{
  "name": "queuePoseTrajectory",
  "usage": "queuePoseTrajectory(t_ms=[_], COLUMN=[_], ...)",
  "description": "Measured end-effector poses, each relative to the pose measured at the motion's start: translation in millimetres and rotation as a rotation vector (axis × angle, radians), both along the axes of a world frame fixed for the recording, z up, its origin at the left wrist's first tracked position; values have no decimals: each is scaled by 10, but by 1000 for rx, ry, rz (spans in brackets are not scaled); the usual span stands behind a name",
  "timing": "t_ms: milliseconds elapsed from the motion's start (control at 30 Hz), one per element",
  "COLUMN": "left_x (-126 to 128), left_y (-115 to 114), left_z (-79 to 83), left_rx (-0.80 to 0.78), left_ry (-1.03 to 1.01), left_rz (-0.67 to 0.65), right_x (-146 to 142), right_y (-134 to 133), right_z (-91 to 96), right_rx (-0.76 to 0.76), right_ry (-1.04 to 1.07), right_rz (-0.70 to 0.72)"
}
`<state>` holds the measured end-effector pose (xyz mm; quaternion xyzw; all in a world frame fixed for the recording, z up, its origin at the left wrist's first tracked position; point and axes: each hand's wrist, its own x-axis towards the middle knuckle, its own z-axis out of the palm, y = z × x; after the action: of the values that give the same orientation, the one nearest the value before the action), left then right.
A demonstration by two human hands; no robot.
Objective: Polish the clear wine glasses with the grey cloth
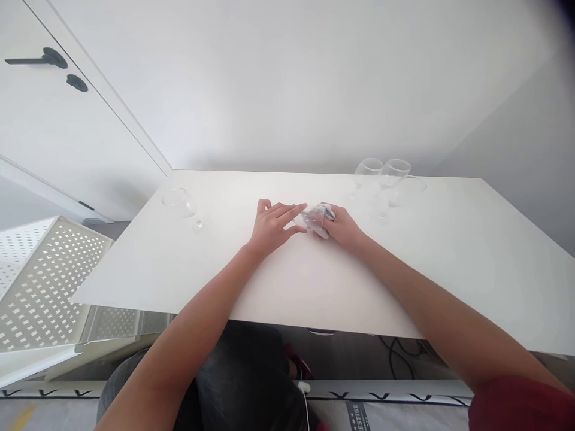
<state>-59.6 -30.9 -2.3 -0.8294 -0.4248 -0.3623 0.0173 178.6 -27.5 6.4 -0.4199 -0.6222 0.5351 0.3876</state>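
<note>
Over the middle of the white table (287, 275), a clear glass (315, 219) lies on its side between my hands; it looks like a wine glass, though its outline is faint. My left hand (275, 226) has its thumb and fingertips spaced around the glass's left end, with the other fingers stretched out. At the other end, my right hand (342, 227) grips a crumpled whitish cloth (327, 211) pressed against the glass. The right fingertips are partly hidden behind glass and cloth.
One stemmed glass (176, 200) stands at the table's left. Several more glasses (369, 170) stand together at the back right by the wall. A perforated white rack (42, 275) is beside the table's left edge. A door with a dark handle (54, 58) is at the far left.
</note>
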Motion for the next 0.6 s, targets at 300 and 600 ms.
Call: queuePoseTrajectory(t_ms=[300,600], left_x=[100,4], left_y=[-27,35], left_z=[-45,-46], left_rx=[-169,36], left_ry=[-77,-138], left_rz=[-15,145], right_x=[33,-1], right_y=[-43,-113], right_z=[-16,28], right_rx=[624,471], right_ry=[5,38], right_rz=[-140,-255])
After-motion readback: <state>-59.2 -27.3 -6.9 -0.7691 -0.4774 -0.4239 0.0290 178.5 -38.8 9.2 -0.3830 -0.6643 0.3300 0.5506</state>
